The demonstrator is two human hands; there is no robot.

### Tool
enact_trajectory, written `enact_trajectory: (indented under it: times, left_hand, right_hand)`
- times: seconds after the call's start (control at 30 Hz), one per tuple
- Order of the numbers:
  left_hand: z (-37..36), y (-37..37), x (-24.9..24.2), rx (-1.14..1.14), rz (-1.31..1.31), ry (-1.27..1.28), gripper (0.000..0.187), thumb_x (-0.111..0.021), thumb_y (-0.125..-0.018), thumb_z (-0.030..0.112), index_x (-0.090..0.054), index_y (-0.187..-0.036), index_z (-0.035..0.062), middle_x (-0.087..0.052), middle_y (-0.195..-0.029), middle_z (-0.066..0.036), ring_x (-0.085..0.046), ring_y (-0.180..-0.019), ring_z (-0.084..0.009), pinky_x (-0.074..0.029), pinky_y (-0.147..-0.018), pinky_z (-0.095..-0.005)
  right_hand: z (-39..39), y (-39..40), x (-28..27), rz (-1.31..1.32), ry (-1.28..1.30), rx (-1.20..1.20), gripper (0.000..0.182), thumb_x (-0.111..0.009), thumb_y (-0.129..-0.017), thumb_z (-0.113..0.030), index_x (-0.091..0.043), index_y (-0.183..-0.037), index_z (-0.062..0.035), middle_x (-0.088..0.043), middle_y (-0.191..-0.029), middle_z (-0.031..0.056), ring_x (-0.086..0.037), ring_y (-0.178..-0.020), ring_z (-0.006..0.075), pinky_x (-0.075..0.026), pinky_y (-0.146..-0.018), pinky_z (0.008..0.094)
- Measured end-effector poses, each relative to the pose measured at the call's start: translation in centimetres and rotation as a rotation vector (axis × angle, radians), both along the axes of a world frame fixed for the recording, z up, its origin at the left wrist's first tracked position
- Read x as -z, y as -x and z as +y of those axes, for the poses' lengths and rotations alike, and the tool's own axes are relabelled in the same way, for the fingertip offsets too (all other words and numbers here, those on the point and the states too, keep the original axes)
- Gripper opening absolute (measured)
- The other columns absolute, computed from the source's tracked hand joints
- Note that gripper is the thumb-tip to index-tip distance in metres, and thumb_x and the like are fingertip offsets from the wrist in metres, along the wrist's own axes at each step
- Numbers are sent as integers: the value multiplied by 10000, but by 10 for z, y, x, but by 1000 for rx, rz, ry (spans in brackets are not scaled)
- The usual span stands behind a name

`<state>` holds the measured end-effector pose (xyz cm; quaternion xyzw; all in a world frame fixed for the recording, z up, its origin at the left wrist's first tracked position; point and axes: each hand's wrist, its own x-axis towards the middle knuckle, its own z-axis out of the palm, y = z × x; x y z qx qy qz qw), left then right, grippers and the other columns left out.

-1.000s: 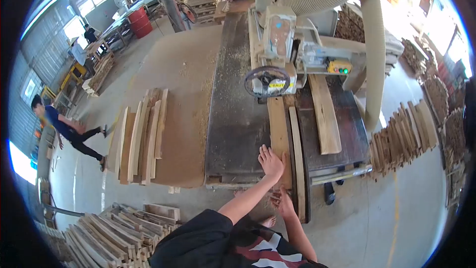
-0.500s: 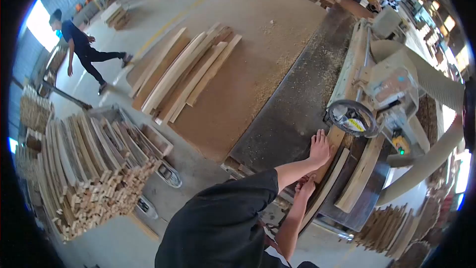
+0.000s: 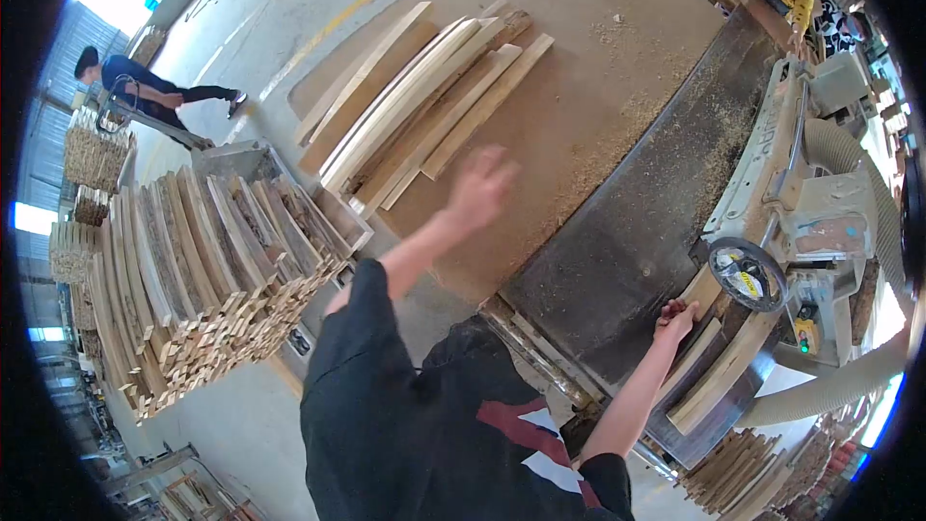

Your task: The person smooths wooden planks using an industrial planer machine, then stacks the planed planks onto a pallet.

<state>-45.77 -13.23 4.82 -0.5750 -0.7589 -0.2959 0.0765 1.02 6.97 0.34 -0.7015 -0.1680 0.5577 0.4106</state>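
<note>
At the near edge of the dark machine tabletop [image 3: 617, 260], dusted with sawdust, the right hand [image 3: 675, 318] lay with its fingers [image 3: 667, 308] curled on the end of a wooden board [image 3: 696, 297], just below a black handwheel [image 3: 747, 273]. Farther left, the left hand [image 3: 479, 188] was blurred in the air, fingers spread and holding nothing, above a brown tabletop carrying curved slats [image 3: 424, 106]. Beyond, on the workshop's concrete floor, a person [image 3: 145, 89] stood beside stacked wood [image 3: 193, 270].

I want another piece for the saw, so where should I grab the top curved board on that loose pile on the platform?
Likely the near end of the top curved board, from the left hand side: it points toward that hand, and neighbours crowd its edges.
</note>
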Motion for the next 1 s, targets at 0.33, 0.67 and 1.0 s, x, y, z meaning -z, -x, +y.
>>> enact_trajectory:
  times: [0.33,0.67,1.0]
  left_hand:
    - [-106,114,-40,-187,-379,477,667,-588,-902,55,-385,-1524,188,-458,-1420,-321,-475,-1307,-452,-398,-1113,-457]
    - [-83,-76,-26,-23,-2115,-222,431,-369,-1039,488,-605,-1071,128,-554,-687,-32,-585,-604,-171,-502,-555,-331]
    - [-106,-275,18,168,-1239,-14,539,-566,-1015,398,-506,-1395,20,-672,-975,-29,-647,-678,-219,-546,-681,-375]
  right_hand:
    - [-17,-2,17,11,-218,-188,541,-446,-1023,-593,-658,-1071,-98,-689,-826,8,-596,-613,80,-379,-458,196]
    - [-191,2,-12,61,-247,-266,353,-549,-1035,-416,-657,-1109,-88,-708,-888,35,-663,-731,119,-471,-577,266]
    - [-359,-30,-74,327,-178,-602,499,-588,-1006,-413,-580,-1335,-39,-687,-1116,88,-669,-970,185,-542,-789,305]
